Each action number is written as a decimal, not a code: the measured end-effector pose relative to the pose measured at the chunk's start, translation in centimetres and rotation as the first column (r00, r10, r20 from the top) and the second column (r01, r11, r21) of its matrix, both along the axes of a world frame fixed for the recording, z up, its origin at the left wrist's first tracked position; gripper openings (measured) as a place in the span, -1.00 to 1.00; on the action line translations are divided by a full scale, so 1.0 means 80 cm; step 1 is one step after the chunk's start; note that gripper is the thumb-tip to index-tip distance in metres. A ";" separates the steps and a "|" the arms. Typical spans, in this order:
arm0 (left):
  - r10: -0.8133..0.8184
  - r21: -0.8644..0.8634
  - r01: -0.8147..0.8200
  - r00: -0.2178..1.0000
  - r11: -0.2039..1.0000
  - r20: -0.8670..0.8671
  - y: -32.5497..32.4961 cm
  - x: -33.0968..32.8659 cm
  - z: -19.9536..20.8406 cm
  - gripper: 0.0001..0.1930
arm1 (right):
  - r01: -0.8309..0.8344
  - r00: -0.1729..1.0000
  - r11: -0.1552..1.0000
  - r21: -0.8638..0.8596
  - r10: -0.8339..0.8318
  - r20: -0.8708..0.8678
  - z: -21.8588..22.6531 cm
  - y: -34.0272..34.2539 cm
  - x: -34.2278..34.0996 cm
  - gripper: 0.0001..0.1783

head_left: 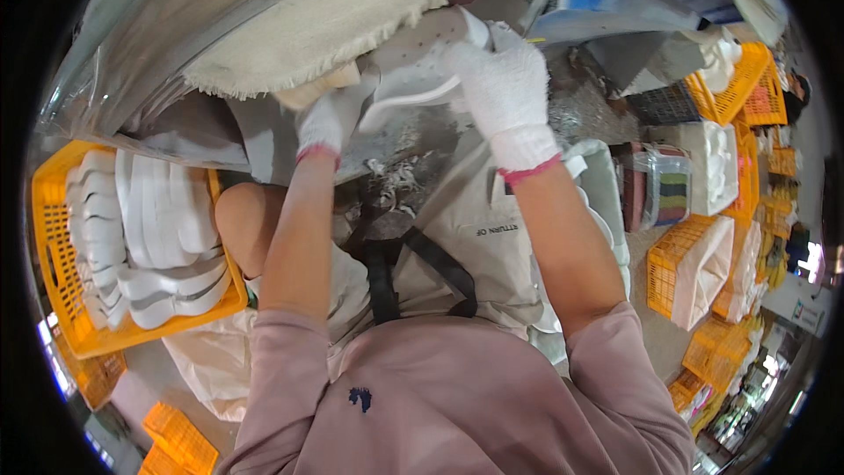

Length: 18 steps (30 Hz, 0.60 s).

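Both my hands wear white knit gloves with pink cuffs. Between them is a white moulded piece (420, 57) with small holes and a curved, strap-like lower edge, shaped somewhat like a clog. My right hand (505, 84) is closed round its right end. At the other end my left hand (334, 114) grips it, fingers partly hidden. A tan block (318, 88) shows beside the left fingers; I cannot tell whether it is held. Just above the left hand is a large cream cloth wheel (334, 22) with a frayed edge, close to the piece.
A yellow crate (75, 334) at left holds several stacked white curved pieces (163, 211). White shavings (396, 183) lie below the hands. At right stand a plastic-wrapped striped bundle (661, 185), a lined yellow crate (686, 268) and more crates. A grey metal housing (105, 97) surrounds the wheel.
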<state>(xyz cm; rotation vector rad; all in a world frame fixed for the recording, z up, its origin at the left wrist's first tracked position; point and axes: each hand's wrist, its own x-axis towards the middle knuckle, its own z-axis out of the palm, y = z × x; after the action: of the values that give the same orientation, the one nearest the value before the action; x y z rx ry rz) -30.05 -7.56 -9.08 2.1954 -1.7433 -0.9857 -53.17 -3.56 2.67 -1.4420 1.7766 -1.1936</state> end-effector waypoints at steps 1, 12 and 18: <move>-0.057 0.001 0.057 0.998 0.998 -0.021 0.024 0.020 0.008 -0.16 | -0.179 0.875 0.984 -0.007 0.156 -0.458 -0.007 -0.012 -0.004 -0.65; -0.251 -0.379 -0.156 0.518 0.912 -0.818 0.101 -0.130 0.012 -0.65 | -0.130 0.948 0.967 0.218 0.185 -0.257 0.039 0.002 0.007 -0.56; -0.291 -0.352 0.135 0.849 0.926 -0.441 -0.014 -0.129 -0.038 -0.53 | -0.555 0.317 0.832 0.028 0.242 -0.917 0.074 0.115 -0.011 -0.57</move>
<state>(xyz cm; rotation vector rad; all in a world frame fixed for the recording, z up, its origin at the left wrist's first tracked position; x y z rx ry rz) -40.38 -8.65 -12.12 1.4217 -1.7675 -1.1033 -54.09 5.64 8.57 -2.9136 1.5894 -0.3345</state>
